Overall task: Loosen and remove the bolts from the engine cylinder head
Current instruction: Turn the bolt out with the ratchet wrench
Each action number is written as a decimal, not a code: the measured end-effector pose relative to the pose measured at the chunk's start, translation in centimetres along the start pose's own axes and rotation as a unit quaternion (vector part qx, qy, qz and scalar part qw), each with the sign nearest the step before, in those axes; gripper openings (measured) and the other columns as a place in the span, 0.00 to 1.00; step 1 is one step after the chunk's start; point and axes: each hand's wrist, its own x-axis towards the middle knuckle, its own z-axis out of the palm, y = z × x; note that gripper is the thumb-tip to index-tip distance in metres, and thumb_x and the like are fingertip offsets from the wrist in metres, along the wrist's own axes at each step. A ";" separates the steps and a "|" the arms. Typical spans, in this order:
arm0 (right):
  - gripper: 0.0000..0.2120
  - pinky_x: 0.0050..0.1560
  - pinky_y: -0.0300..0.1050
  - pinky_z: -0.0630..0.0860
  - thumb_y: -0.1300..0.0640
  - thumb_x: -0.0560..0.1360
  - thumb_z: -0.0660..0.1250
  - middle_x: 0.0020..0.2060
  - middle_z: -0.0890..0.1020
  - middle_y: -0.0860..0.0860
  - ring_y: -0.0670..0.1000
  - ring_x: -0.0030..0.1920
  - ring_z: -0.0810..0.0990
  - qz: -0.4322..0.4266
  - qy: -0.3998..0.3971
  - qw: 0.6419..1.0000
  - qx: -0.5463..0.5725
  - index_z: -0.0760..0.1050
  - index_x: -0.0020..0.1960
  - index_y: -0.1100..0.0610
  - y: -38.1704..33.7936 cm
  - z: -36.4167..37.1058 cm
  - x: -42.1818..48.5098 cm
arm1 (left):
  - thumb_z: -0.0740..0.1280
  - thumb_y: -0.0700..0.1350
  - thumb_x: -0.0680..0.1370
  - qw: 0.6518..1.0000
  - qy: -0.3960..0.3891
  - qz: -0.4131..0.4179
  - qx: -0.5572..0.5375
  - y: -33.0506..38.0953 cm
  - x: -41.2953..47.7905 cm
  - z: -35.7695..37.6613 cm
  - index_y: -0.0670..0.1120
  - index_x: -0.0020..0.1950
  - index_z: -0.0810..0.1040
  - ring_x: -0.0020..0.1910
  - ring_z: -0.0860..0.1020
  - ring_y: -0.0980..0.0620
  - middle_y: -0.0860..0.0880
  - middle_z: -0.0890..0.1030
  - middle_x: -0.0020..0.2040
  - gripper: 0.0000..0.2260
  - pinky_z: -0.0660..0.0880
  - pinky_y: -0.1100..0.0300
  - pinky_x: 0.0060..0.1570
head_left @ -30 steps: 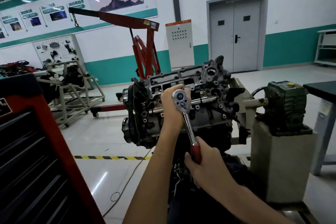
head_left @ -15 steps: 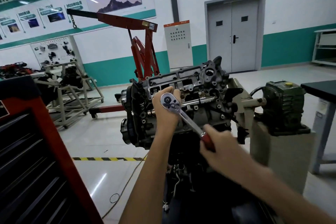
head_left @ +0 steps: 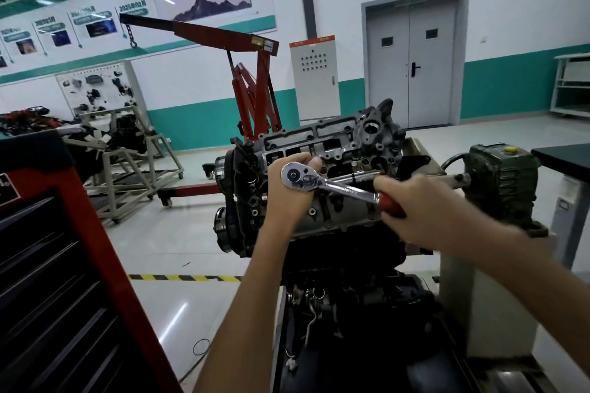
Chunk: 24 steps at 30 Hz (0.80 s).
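Gripping red handle of ratchet wrench [head_left: 332, 186], right hand [head_left: 412, 205]; left hand [head_left: 289, 190] curled beneath ratchet head, against cylinder head [head_left: 338, 150], frame centre.

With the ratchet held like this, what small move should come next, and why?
Probably swing the handle upward, counter-clockwise, to loosen the bolt. The left hand cups the ratchet head against the engine, the right hand grips the red handle pointing right, and the bolt itself is hidden underneath.
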 end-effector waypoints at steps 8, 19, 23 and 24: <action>0.08 0.24 0.42 0.69 0.58 0.73 0.65 0.30 0.71 0.54 0.50 0.23 0.69 0.122 0.047 0.921 0.368 0.65 0.42 0.54 -9.5 9.9 -3.0 | 0.64 0.31 0.77 0.989 0.144 0.018 -0.018 0.0 -0.4 2.1 0.32 0.29 0.69 0.25 0.62 0.59 0.47 0.65 0.25 0.16 0.61 0.67 0.27; 0.05 0.32 0.40 0.77 0.57 0.74 0.63 0.31 0.74 0.45 0.46 0.30 0.77 0.010 -0.013 1.000 -0.012 0.68 0.48 0.51 0.4 -0.9 0.2 | 0.64 0.41 0.80 0.999 -0.015 0.034 0.009 0.3 -0.4 -0.1 0.44 0.27 0.63 0.24 0.60 0.58 0.56 0.62 0.23 0.21 0.59 0.63 0.27; 0.07 0.28 0.39 0.73 0.56 0.73 0.65 0.32 0.75 0.52 0.50 0.27 0.75 0.104 -0.001 0.967 0.232 0.66 0.43 0.51 -5.6 5.5 -3.1 | 0.63 0.40 0.81 0.992 0.090 0.001 -0.085 0.2 -1.0 1.3 0.49 0.27 0.64 0.23 0.60 0.59 0.57 0.64 0.22 0.22 0.60 0.66 0.26; 0.08 0.26 0.39 0.70 0.56 0.72 0.65 0.32 0.74 0.54 0.50 0.25 0.72 0.124 0.003 0.942 0.311 0.65 0.42 0.51 -7.5 6.9 -3.5 | 0.63 0.39 0.81 0.990 0.107 0.002 -0.092 0.4 -0.9 1.7 0.49 0.27 0.63 0.23 0.60 0.59 0.57 0.63 0.22 0.22 0.60 0.65 0.26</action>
